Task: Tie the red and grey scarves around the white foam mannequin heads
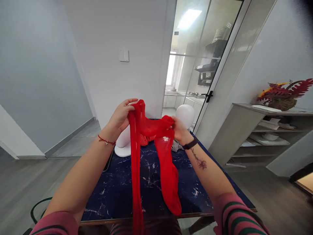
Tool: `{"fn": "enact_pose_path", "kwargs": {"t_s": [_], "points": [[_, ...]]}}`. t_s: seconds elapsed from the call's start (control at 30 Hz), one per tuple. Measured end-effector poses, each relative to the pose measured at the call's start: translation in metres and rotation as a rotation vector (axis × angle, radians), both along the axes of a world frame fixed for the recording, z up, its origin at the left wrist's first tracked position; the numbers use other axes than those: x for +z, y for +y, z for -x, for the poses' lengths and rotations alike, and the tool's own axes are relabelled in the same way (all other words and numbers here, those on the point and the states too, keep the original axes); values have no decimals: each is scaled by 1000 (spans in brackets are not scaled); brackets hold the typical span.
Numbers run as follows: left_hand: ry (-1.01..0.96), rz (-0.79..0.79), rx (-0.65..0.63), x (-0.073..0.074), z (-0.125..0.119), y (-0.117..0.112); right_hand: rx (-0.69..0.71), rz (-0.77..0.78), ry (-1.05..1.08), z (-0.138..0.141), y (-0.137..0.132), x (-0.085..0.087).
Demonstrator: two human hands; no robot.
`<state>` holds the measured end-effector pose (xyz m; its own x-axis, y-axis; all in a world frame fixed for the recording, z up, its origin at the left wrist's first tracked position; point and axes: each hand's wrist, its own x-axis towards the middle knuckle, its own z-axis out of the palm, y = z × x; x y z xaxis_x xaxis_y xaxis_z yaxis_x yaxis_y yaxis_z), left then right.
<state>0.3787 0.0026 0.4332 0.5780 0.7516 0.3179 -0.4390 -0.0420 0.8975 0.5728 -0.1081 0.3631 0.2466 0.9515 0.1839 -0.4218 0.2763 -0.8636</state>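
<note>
I hold a pair of sheer red tights (pixel 166 163) up over a dark blue marbled table (pixel 117 189). My left hand (pixel 121 116) is closed on the waist end at the upper left. My right hand (pixel 178 129) pinches the bunched fabric a little lower to the right. One leg hangs straight down past the table's front edge, the other drapes onto the tabletop. A red string bracelet is on my left wrist, a black band on my right.
Two white rounded forms stand at the table's far side, one (pixel 123 142) behind my left hand, one (pixel 185 115) behind my right. A glass door (pixel 207 65) opens to a kitchen. A shelf unit (pixel 266 130) with a flower basket (pixel 283 98) stands at the right.
</note>
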Motion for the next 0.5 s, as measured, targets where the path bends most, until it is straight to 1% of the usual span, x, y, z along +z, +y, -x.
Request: {"fn": "enact_pose_path", "kwargs": {"t_s": [0.03, 0.1, 0.2, 0.27, 0.33, 0.43, 0.5], "points": [[0, 20, -1, -8, 0, 6, 76, -36, 57, -3, 1, 15], [4, 50, -11, -29, -3, 14, 165, -100, 138, -3, 1, 43], [106, 45, -72, -71, -10, 16, 161, -171, 67, 6, 1, 78], [207, 17, -176, -99, -14, 11, 127, -203, -21, 13, 3, 97], [290, -29, -302, -122, -16, 3, 95, -236, -102, 19, 8, 113], [341, -75, -498, -148, -18, -10, 37, -266, -202, 23, 18, 136], [288, -50, -634, -160, -19, -18, -13, -273, -261, 25, 25, 149]]}}
